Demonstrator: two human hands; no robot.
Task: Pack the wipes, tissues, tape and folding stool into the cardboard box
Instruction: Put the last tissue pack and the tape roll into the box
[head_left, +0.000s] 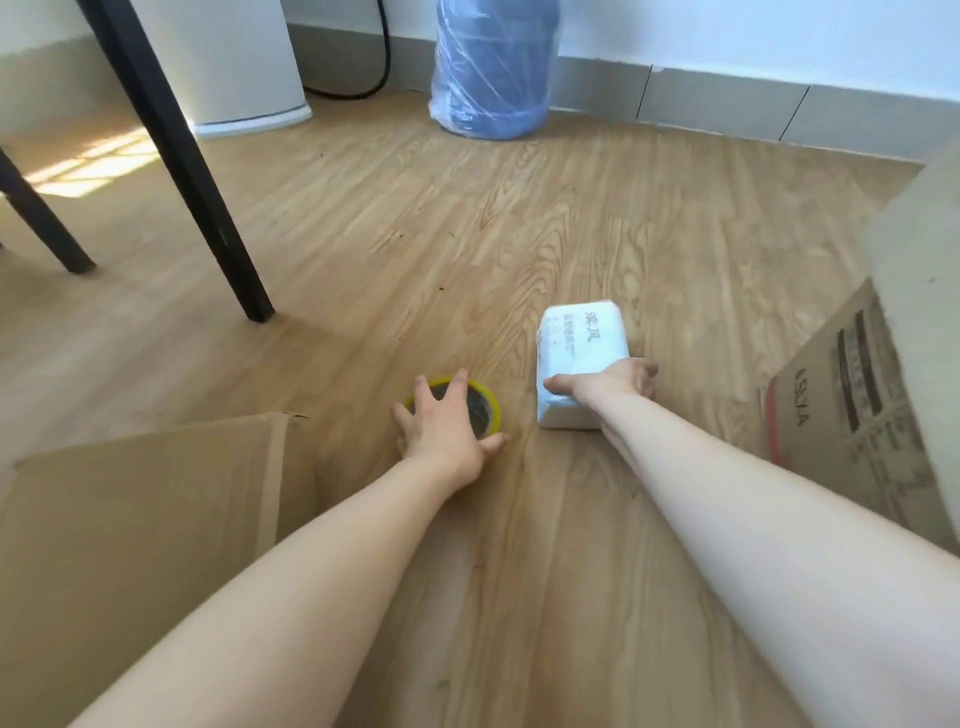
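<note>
the wooden floor (467, 218) fills the view, a grey skirting along the far wall. a printed carton (862, 410) is cut off at the right edge; a plain cardboard box flap (156, 499) lies low left. black table legs (176, 156) slant at upper left, a blue plastic-wrapped roll (493, 67) stands by the wall. the right hand (618, 382) clamps the near end of the white tissue pack (576, 358), which lies on the floor. the left hand (447, 426) covers the yellow tape roll (480, 408) just left of the pack, fingers spread around it; whether it grips is unclear.

Yellow tape (480, 410), white tissues (576, 353)

Bright daylight, sun patch on floor (93, 166) far left, wide-angle edge warp.
</note>
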